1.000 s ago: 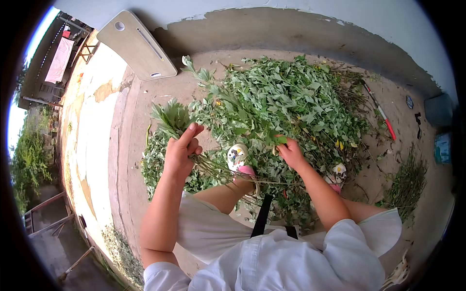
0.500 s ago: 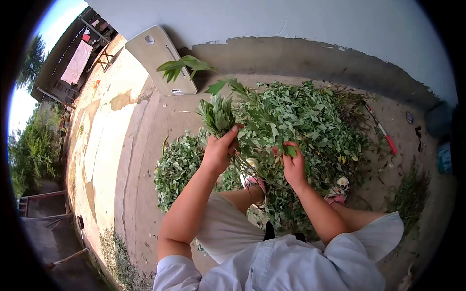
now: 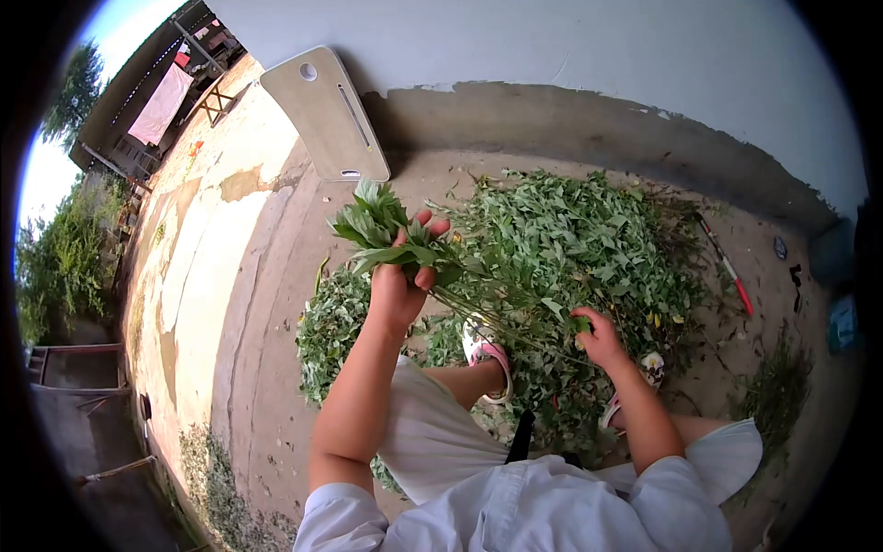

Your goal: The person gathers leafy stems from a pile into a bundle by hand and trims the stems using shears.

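My left hand (image 3: 405,272) is wrapped round a bunch of leafy stems (image 3: 375,224), whose leaves spread above the fingers and whose thin stems trail down to the right. Lower and to the right, my right hand (image 3: 598,336) pinches a leafy stem; a small green leaf shows at its fingertips. Beneath and beyond both hands lies a large pile of cut green plants (image 3: 589,230). A smaller heap of leaves (image 3: 338,331) lies left of my left forearm.
A folding board (image 3: 322,115) leans on the wall (image 3: 570,46). At the right are a red-and-white stick (image 3: 727,265), a bucket (image 3: 832,253) and another plant bundle (image 3: 777,386). My shoes (image 3: 485,354) are among the leaves.
My left hand moved right with the bunch, then slightly back left, its fingers now spread more round the stems. My right hand has moved down and right. The view has shifted.
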The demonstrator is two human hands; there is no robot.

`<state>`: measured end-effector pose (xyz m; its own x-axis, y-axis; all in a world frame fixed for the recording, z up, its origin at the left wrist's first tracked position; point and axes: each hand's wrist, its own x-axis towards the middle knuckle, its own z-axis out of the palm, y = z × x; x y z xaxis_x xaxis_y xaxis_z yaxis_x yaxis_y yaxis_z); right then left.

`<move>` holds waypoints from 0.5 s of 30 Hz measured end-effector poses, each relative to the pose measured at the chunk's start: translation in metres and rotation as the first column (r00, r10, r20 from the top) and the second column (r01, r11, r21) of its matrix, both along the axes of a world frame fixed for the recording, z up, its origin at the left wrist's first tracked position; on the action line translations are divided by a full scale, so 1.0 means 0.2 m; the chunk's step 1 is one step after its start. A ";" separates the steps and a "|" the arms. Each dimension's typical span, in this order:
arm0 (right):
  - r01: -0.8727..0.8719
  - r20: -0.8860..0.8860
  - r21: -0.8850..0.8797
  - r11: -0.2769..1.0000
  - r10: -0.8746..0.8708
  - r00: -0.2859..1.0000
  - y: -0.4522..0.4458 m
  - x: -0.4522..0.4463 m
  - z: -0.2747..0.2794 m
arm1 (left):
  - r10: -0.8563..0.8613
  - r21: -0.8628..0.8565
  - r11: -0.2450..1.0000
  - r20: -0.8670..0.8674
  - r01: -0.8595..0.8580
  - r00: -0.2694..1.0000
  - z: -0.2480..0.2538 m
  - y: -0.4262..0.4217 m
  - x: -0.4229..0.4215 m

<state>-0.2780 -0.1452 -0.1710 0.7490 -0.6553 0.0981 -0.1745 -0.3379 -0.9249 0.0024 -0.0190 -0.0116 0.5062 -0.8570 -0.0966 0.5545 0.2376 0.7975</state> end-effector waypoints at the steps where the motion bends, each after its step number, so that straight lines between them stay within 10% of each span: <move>1: -0.038 -0.030 0.018 0.999 0.039 0.999 0.01 0.02 0.00 | -0.002 0.004 1.000 0.000 0.002 1.000 -0.02 0.01 0.01; 3: -0.107 -0.165 0.181 0.978 0.138 0.977 0.01 0.03 0.08 | -0.058 -0.031 0.998 0.035 0.059 0.998 -0.06 0.02 0.02; 7: -0.085 0.222 -0.256 0.963 0.144 0.964 0.04 0.21 0.33 | -0.064 0.189 0.981 0.088 0.047 0.994 0.00 -0.01 -0.05; 12: -0.100 0.172 -0.460 0.882 0.200 0.965 0.14 0.55 0.63 | -0.210 0.259 0.950 0.113 0.175 0.971 0.04 -0.05 -0.17; 15: -0.323 -0.142 -0.118 0.939 0.306 0.941 0.14 0.63 0.55 | -0.149 0.242 0.961 0.049 0.133 0.988 0.06 -0.04 -0.18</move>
